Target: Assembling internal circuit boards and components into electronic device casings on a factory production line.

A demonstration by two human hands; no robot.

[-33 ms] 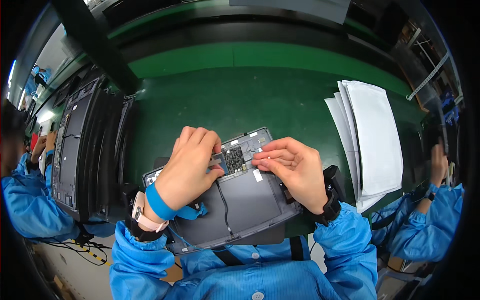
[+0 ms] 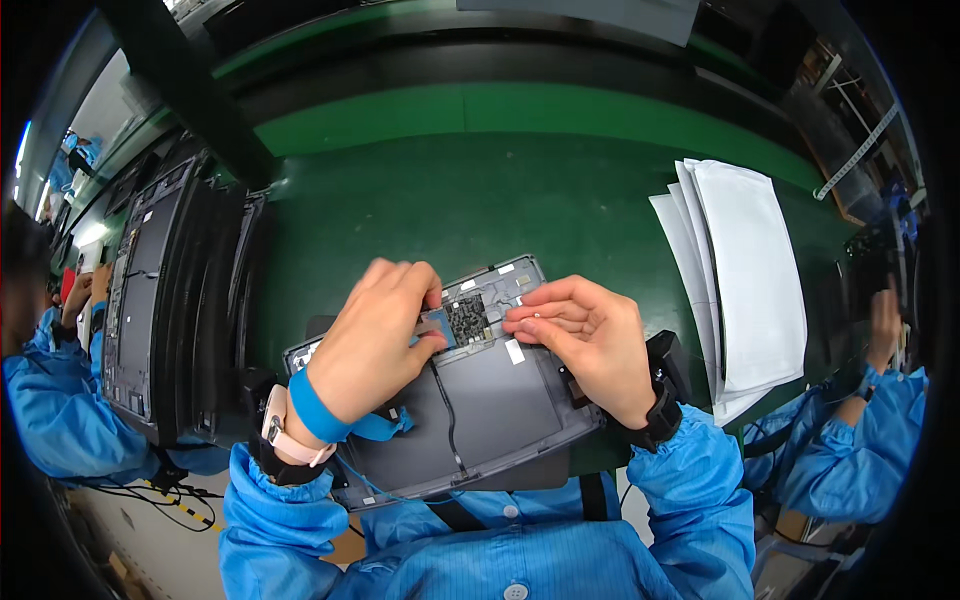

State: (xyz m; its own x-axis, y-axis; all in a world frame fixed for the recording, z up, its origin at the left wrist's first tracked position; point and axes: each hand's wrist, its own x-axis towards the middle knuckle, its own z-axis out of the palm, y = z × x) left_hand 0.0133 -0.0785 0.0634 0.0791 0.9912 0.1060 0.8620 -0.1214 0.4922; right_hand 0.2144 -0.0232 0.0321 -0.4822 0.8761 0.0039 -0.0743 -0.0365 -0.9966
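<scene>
Head view, left hand [image 2: 375, 335] and right hand [image 2: 597, 345] beside a dark board [image 2: 467, 318] in a gray case [image 2: 510, 400], bent fingers [image 2: 428, 347], can't quite tell if gripping, green counter [image 2: 540, 200] underneath

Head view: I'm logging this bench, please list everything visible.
Flat rectangular device chassis: one, dark grey, beneath hands
Rectangular circuit board: one, black, in chassis
Stacked flat panels: several, dark grey, left
Flat sheetlike pouches: several, white, right
Flat table: one, green, centre
Co-workers: two nearby, blue clothing, either side
Ribbon-like wrist strap: one, blue, left wrist
Banded watch: one, pink, left wrist
Sleeves: two, blue, lower edge
Left hand: one, bare, board's left
Right hand: one, bare, board's right
</scene>
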